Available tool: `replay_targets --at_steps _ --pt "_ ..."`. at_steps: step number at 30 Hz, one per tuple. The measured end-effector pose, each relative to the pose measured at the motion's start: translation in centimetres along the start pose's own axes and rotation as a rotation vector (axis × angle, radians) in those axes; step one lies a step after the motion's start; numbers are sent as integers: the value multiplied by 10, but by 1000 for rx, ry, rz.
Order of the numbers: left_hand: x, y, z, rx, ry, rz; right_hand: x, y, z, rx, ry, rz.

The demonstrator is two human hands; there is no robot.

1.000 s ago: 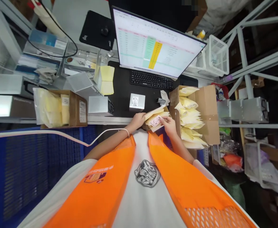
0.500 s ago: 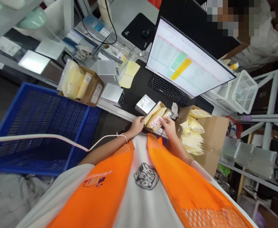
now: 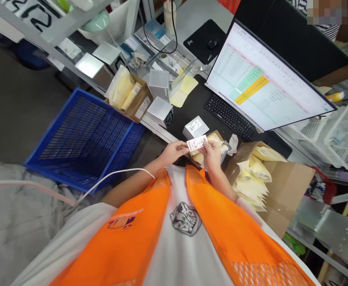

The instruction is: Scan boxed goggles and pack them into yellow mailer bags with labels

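A white printed label is held up between my hands, over a small cardboard box with pale yellow packets in it. My right hand pinches the label's right end between thumb and fingers. At its left end are the closed fingertips of my left hand, which grip the edge. Just beyond the box, a silver carton with a printed label stands on the black desk mat. My hands partly hide the small box.
A monitor and keyboard stand ahead. To the right is a large cardboard box of yellow padded envelopes. A blue crate sits at left, near another box of packets. A white cable crosses my left forearm.
The label has been lifted off the packets and turned level. My left hand has moved from the small box's side to the label's left end. The view has shifted left.
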State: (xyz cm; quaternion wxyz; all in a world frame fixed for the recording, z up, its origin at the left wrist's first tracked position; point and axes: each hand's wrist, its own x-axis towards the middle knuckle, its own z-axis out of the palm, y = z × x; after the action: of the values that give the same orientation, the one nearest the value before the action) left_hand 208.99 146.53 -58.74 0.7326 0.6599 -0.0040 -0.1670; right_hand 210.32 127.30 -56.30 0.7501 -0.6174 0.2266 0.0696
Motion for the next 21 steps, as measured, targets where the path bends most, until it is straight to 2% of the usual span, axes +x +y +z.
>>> replay_targets --at_steps 2,5,6,8,11,14,17,21 --pt "-3 7 -3 -100 61 -24 -6 -1 12 31 -45 40" --pt "-2 12 -18 -169 187 -75 -13 -5 24 -62 -223 119" --pt "-1 14 -25 -175 206 -83 -14 -7 28 -105 -275 108" --pt "3 19 -43 -149 207 -70 -15 -10 41 -171 -308 1" --pt "9 31 -74 -80 130 -39 -15 -14 75 -266 -328 -114" --pt "13 44 -109 -148 45 -62 -16 -15 118 -333 -393 -40" --pt "15 56 -146 -249 -29 -88 -16 -16 156 -240 -354 8" --pt "22 69 -188 -240 -174 -62 -17 -16 190 -136 -312 62"
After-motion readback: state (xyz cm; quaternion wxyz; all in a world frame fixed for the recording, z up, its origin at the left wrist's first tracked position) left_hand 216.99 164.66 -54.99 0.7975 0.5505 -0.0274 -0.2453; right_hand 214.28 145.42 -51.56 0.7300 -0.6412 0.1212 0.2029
